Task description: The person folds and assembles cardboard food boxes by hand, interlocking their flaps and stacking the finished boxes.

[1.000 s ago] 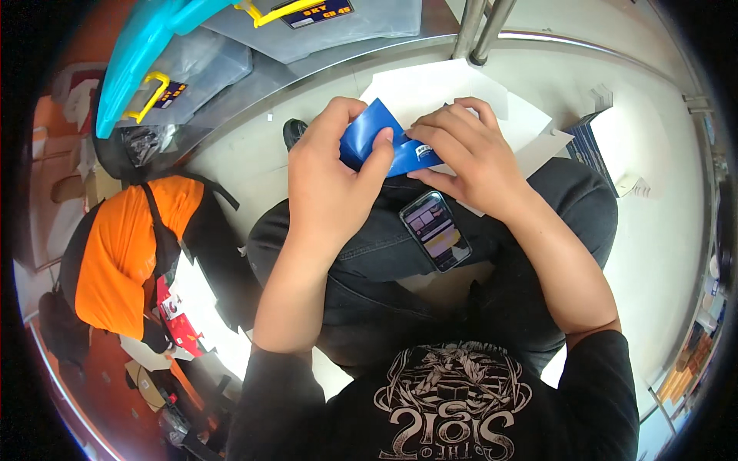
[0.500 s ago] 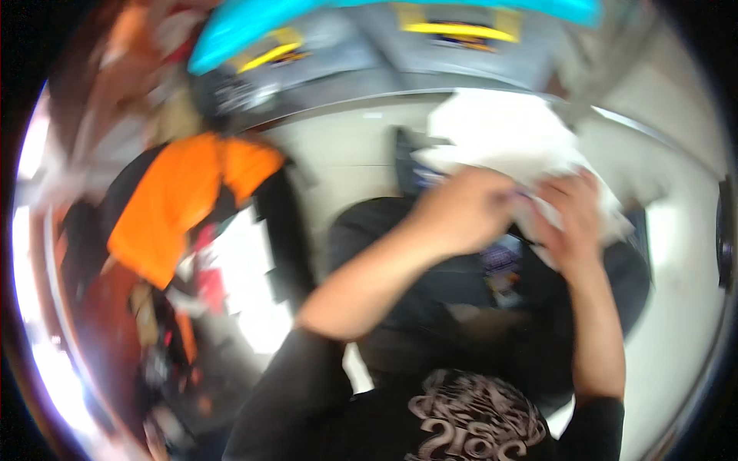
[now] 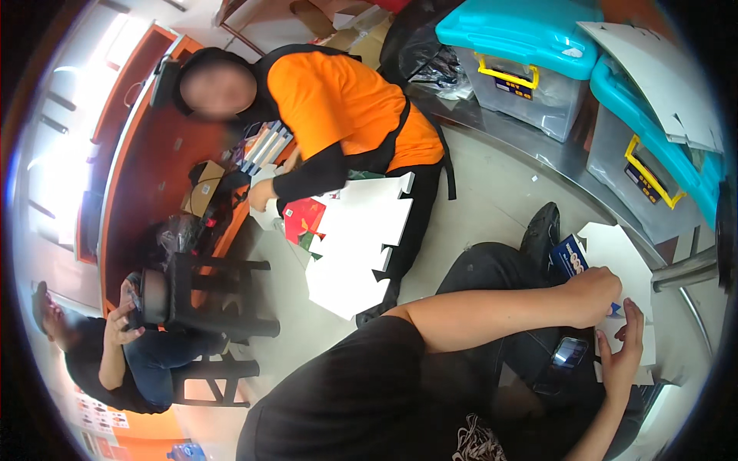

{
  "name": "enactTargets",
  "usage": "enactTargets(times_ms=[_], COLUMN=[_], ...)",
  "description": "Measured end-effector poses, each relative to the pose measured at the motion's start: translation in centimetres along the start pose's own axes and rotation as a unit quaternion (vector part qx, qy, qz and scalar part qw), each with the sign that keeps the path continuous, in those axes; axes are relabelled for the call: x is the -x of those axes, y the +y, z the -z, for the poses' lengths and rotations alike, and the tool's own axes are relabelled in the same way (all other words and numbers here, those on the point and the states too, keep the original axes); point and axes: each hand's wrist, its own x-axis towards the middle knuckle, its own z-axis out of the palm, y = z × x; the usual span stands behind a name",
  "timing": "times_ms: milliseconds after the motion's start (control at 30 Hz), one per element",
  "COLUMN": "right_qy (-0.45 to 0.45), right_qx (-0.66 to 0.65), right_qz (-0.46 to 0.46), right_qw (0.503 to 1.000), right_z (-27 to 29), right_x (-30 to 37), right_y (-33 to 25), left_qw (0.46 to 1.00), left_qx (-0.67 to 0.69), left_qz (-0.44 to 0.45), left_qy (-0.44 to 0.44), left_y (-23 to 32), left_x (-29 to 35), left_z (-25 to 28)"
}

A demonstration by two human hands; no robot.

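A flat white cardboard sheet [image 3: 619, 257] with cut edges lies across my lap at the right. My left hand [image 3: 596, 296] is closed over it, its fingers curled down. A small blue bit shows under those fingers, too little of it to name. Fingers stretched apart, my right hand [image 3: 624, 353] rests at the sheet's near part, close to the left hand. Partly beneath the sheet is a dark blue printed packet [image 3: 569, 257]. A phone [image 3: 570, 353] with a lit screen lies on my dark trousers.
Left of me a person in an orange top [image 3: 330, 100] handles a white cardboard sheet [image 3: 357, 238] with red and green print. Another person [image 3: 115, 361] sits at far left near black stools [image 3: 223, 296]. Clear bins with teal lids [image 3: 523, 34] stand ahead; metal legs [image 3: 688, 269] at right.
The view has swung left and sharpened, so the orange-topped person and bins sit farther right. My hands also appear farther right and lower, still together over the white cardboard.
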Motion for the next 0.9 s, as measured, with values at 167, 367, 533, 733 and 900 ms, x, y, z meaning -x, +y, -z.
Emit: enactTargets(times_ms=[167,367,533,733,900], right_qy=[0.007,0.0,0.076,0.095,0.11], right_qx=[0.025,0.045,0.071,0.059,0.078], right_qz=[0.044,0.051,0.096,0.16,0.152], right_qw=[0.999,0.998,0.99,0.981,0.979], right_z=[-0.7,-0.4,0.9,-0.2,1.6], right_x=[-0.6,-0.2,1.2,-1.0,-0.1], right_y=[0.4,1.5,2.4,-2.1,-1.8], left_qw=[0.999,0.996,0.993,0.992,0.995], left_qx=[0.031,0.068,0.091,0.043,0.063], left_qz=[0.019,0.009,0.028,-0.028,-0.028], left_qy=[-0.025,-0.058,-0.072,-0.115,-0.067], left_y=[1.1,1.0,2.7,0.3,1.8], left_x=[-0.1,-0.2,-0.7,1.2,0.4], left_z=[0.6,0.7,0.4,4.1,2.9])
